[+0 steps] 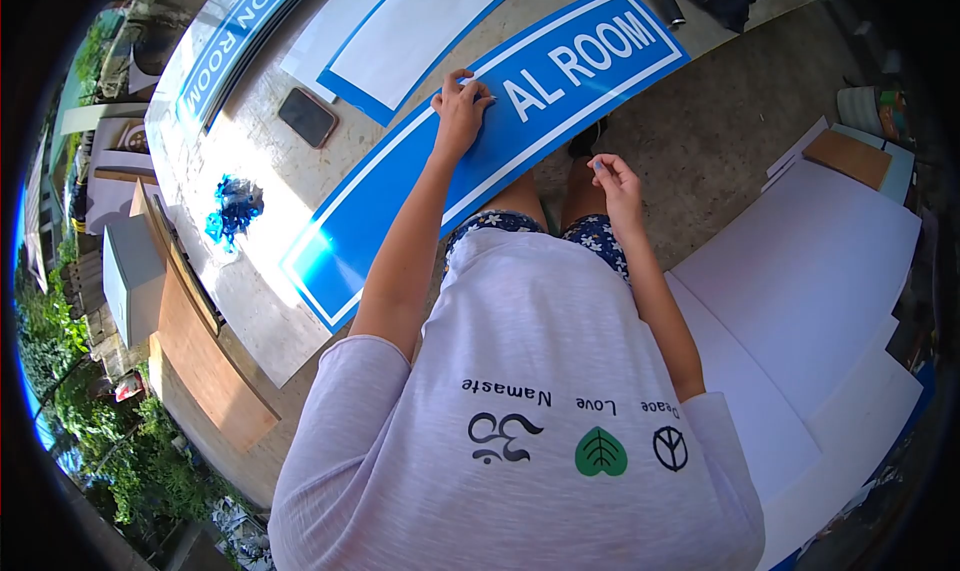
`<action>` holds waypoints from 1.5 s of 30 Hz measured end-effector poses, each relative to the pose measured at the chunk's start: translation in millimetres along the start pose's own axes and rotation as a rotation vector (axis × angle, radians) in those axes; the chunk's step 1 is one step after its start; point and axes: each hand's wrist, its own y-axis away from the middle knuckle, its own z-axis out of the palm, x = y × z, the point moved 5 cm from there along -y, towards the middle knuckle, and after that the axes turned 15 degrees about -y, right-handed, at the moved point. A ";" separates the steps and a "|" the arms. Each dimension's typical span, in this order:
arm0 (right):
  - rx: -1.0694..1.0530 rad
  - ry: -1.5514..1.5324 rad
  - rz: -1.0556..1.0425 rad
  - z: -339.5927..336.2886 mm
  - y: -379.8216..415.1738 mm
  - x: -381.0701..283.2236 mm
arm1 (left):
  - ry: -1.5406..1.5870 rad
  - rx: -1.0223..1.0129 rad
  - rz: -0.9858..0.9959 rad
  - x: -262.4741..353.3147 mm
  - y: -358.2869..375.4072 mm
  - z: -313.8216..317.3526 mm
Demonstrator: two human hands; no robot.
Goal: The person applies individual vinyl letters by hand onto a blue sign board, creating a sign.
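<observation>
Left hand (463, 111): curled on white-lettered blue rectangular sign (497, 143), grasp unclear
Right hand (619, 181): fingers curled, can't tell if grasping

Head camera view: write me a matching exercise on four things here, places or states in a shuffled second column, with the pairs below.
Column one
1. Phone
2. Blue scraps
3. Left hand
4. Right hand

Column two
A. Over the blue AL ROOM sign
B. Crumpled in a shiny heap
C. Outside the sign's edge, fingers curled
D. Dark-faced, lying flat on the table

Right pairs: 1-D, 2-B, 3-A, 4-C
</observation>
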 end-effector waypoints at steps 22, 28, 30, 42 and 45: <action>-0.004 -0.040 0.019 -1.1 2.5 -1.8 | 0.176 -0.130 -0.011 -15.6 -2.0 -8.8; -0.004 -0.056 0.033 -0.4 1.3 1.1 | 0.006 -0.062 0.042 12.3 17.2 -34.6; -0.071 0.024 -0.014 4.3 -2.6 1.9 | -0.081 -0.040 0.042 24.3 20.3 -40.3; -0.340 0.493 -0.246 84.6 -34.1 -2.2 | 0.066 -0.125 -0.059 61.3 14.1 -48.1; -0.335 0.516 -0.254 93.4 -38.5 6.1 | 0.054 -0.132 -0.052 64.8 10.0 -48.4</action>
